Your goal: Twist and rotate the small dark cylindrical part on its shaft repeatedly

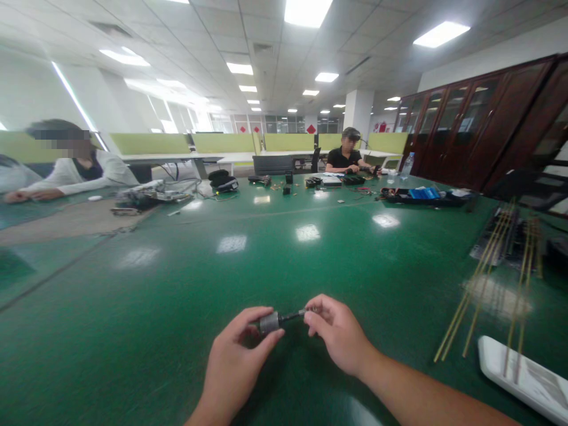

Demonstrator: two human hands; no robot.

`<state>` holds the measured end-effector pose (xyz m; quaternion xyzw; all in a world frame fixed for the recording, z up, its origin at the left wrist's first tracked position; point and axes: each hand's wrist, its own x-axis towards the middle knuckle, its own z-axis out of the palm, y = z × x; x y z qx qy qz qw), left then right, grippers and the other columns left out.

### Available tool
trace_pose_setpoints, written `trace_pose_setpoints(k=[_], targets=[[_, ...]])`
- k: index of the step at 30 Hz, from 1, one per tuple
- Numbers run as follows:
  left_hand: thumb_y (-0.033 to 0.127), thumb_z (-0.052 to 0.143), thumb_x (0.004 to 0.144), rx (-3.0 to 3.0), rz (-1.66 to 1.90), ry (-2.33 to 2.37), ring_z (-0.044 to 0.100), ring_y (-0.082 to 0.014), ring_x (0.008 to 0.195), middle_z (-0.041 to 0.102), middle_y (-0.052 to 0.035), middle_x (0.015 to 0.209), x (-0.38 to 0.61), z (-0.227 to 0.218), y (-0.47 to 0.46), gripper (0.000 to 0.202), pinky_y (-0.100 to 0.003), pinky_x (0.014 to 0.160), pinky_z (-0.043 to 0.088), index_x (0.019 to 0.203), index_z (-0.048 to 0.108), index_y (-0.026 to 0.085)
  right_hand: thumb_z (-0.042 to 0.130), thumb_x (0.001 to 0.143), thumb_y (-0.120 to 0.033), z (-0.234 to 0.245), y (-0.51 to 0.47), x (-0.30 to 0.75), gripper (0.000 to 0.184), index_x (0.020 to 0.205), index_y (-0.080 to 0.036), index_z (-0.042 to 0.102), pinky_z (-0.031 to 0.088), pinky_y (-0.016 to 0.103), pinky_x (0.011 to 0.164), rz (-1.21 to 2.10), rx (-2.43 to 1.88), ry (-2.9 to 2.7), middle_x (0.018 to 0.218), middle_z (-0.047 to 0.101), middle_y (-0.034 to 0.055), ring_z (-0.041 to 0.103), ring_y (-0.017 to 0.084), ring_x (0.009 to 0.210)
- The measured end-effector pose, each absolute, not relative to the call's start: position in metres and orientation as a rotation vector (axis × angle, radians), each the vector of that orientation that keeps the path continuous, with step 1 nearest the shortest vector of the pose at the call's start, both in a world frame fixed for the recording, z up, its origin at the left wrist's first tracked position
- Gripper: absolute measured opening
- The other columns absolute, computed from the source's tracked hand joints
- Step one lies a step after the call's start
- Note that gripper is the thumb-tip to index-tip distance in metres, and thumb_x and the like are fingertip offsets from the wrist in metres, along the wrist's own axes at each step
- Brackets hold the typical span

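Note:
My left hand [237, 358] pinches a small grey metal cylinder [269, 322] between thumb and fingers, just above the green table [177, 278]. A thin dark shaft [293, 316] sticks out of the cylinder to the right. My right hand [339, 334] is closed on the far end of that shaft with its fingertips. Both hands meet near the table's front edge, in the lower middle of the view.
Several thin brass rods [483, 284] lie at the right, their ends over a white tray [523, 376]. A black case with blue parts [421, 195] sits further back. A person [348, 157] sits at the far end, another person [75, 171] at the left, with tools and cables [146, 195] nearby.

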<state>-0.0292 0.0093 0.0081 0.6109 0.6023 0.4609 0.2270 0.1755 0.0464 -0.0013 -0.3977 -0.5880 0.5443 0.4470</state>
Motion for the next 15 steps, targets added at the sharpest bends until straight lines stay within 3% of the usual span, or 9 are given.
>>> trace_pose_setpoints(k=[11,15], targets=[[0.049,0.074,0.071,1.647,1.24,1.675,0.066,-0.0222,0.083,0.07,-0.0033,0.099,-0.0282,0.0093,0.0109,0.04,-0.033,0.078,0.052,0.1,0.068,0.023,0.061,0.086,-0.033,-0.0055,0.0482,0.1759,0.019,0.092,-0.015,0.062,0.044,0.025,0.063,1.352,-0.98,-1.441,0.074,0.061,0.001,0.058,0.013,0.065],[0.052,0.073,0.071,1.669,1.246,1.716,0.065,-0.0235,0.083,0.07,-0.0033,0.097,-0.031,0.0087,0.0105,0.041,-0.035,0.08,0.05,0.1,0.068,0.024,0.062,0.086,-0.042,-0.0048,0.0507,0.1752,0.028,0.087,-0.014,0.061,0.041,0.023,0.058,1.387,-0.949,-1.352,0.074,0.063,0.0018,0.057,0.012,0.061]])
